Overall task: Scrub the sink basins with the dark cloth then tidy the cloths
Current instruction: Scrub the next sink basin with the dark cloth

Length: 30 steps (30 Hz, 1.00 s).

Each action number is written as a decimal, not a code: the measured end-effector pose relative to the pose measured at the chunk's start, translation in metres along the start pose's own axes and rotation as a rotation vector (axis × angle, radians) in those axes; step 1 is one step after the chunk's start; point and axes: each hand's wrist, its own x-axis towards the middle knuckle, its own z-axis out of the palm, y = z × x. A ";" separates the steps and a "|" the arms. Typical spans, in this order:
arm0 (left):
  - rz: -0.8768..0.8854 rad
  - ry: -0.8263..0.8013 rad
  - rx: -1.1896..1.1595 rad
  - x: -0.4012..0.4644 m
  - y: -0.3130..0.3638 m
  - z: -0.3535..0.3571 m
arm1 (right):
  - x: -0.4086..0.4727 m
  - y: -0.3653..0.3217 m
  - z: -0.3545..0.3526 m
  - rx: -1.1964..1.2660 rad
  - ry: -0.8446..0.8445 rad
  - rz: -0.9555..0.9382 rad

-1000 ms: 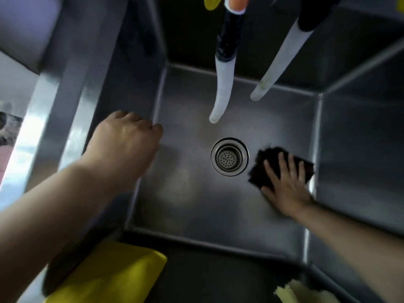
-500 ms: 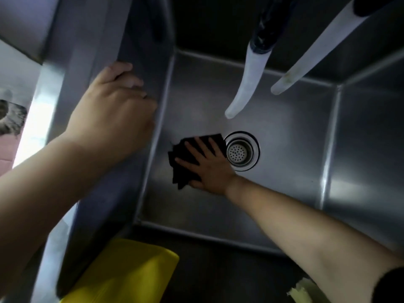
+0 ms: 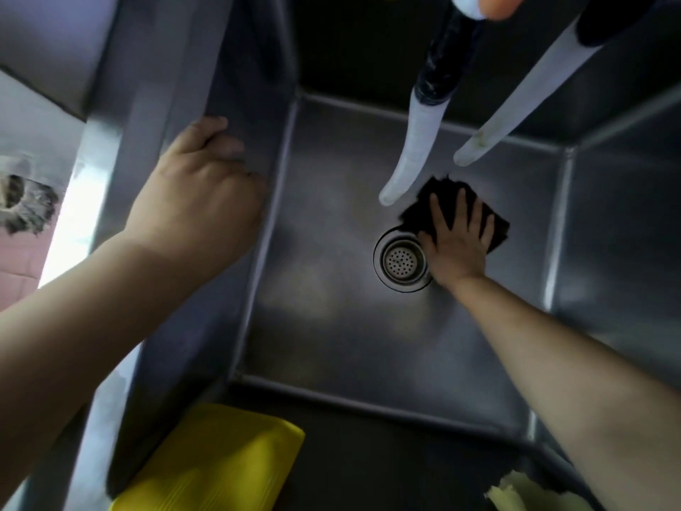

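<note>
Pressing a dark square cloth [image 3: 457, 212] flat beside the round perforated drain [image 3: 402, 260], the right hand [image 3: 455, 245] spreads straight fingers on the steel sink basin [image 3: 331, 326]. The left hand [image 3: 195, 193] curls its fingers over the basin's left rim. No writing is legible.

I am standing at a deep stainless-steel sink basin [image 3: 331, 326] in what is looking like a working kitchen or scullery. A perforated drain strainer [image 3: 401, 260] is sitting in the basin's floor, two hose spouts [image 3: 412, 142] are hanging above it, and a yellow cloth [image 3: 210, 462] is lying on its near rim.
</note>
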 end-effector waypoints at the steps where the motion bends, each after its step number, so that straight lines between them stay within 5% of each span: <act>1: 0.004 -0.009 0.002 0.000 0.000 0.000 | -0.009 -0.008 0.003 0.021 -0.015 0.024; 8: 0.019 -0.029 -0.003 -0.001 0.003 -0.001 | -0.002 -0.063 0.005 0.095 -0.018 -0.051; 15: 0.035 -0.089 0.005 0.000 0.005 -0.008 | -0.017 -0.109 0.014 -0.036 -0.077 -0.491; 22: 0.017 -0.047 -0.050 -0.002 0.008 -0.009 | -0.108 -0.022 0.045 -0.132 -0.093 -0.901; 25: 0.006 -0.014 -0.101 -0.001 0.008 -0.013 | -0.111 0.029 0.031 -0.200 -0.142 -0.791; 30: -0.001 0.039 -0.150 -0.001 0.007 -0.017 | -0.071 0.071 0.006 -0.149 -0.150 -0.338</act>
